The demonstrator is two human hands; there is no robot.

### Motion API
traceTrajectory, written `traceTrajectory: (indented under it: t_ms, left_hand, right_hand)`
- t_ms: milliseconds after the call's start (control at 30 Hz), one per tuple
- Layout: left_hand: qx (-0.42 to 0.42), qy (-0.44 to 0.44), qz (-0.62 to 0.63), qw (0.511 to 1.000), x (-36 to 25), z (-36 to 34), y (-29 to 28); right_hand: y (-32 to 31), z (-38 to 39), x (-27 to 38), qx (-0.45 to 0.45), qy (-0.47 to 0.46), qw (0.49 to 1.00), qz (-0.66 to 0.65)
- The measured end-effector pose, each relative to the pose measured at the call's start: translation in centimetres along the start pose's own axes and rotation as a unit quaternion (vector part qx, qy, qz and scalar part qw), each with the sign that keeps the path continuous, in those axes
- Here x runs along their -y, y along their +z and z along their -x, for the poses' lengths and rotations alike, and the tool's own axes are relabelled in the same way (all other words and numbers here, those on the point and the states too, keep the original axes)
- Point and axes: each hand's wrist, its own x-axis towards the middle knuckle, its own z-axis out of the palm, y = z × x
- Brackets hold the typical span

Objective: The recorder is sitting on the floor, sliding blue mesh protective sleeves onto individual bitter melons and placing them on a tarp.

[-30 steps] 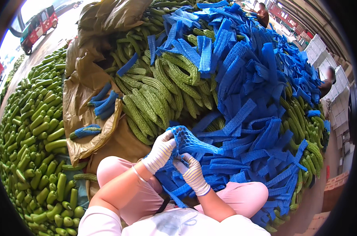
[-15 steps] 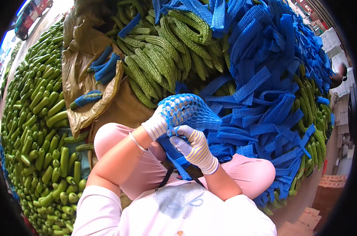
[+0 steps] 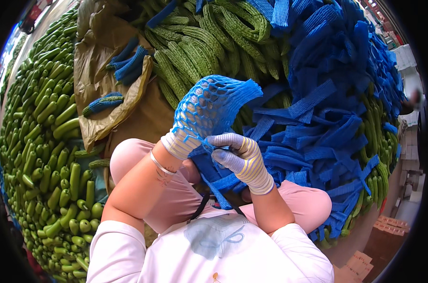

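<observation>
My gloved left hand [image 3: 195,111] is inside a blue mesh sleeve [image 3: 235,96], with its fingers stretched out beneath the netting. My right hand [image 3: 225,148], in a striped glove, pinches the lower edge of that sleeve beside my left wrist. Behind them lies a heap of ridged green bitter gourds [image 3: 190,56]. A pile of flattened blue mesh sleeves [image 3: 317,127] spreads to the right. On brown paper [image 3: 96,56] at the left rest a few gourds [image 3: 131,63] covered in blue sleeves.
A large mound of smooth green gourds [image 3: 41,141] fills the left side. My crossed legs [image 3: 299,207] are below my hands. A co-worker [image 3: 407,106] is at the far right near stacked white boxes [image 3: 405,61], with brown cartons [image 3: 388,236] lower right.
My left hand has pushed further into the sleeve and risen. My right hand has moved up with it, still gripping the edge. The view has tilted downward.
</observation>
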Motion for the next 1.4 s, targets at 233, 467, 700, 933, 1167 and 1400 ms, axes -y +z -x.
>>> traceTrajectory:
  t_ms: [233, 467, 700, 933, 1167, 1400]
  left_hand:
    - [0.005, 0.076, 0.143, 0.987, 0.3, -0.1, -4.7]
    - [-0.016, -0.014, 0.139, 0.990, 1.6, 2.8, -5.6]
    - [-0.039, -0.058, 0.140, 0.988, 1.1, -3.6, -3.1]
    - [-0.077, -0.154, 0.086, 0.981, 0.2, -0.6, -2.8]
    - [-0.085, -0.205, 0.093, 0.971, 0.0, -1.7, -1.6]
    - [-0.048, -0.086, 0.138, 0.986, -1.0, -2.0, 2.4]
  right_hand:
    - [2.2, -1.1, -0.3, 0.053, -0.026, 0.998, -0.014]
    - [2.4, -3.3, -2.8, 0.106, 0.098, 0.983, -0.114]
    - [-17.8, -20.0, -15.2, -0.305, 0.003, 0.903, 0.302]
    - [-8.2, -23.2, -5.2, -0.140, 0.273, 0.693, 0.652]
    - [-11.1, -17.6, -2.9, -0.121, 0.023, 0.984, -0.128]
    - [-6.6, -6.5, -2.2, -0.090, -0.019, 0.969, -0.230]
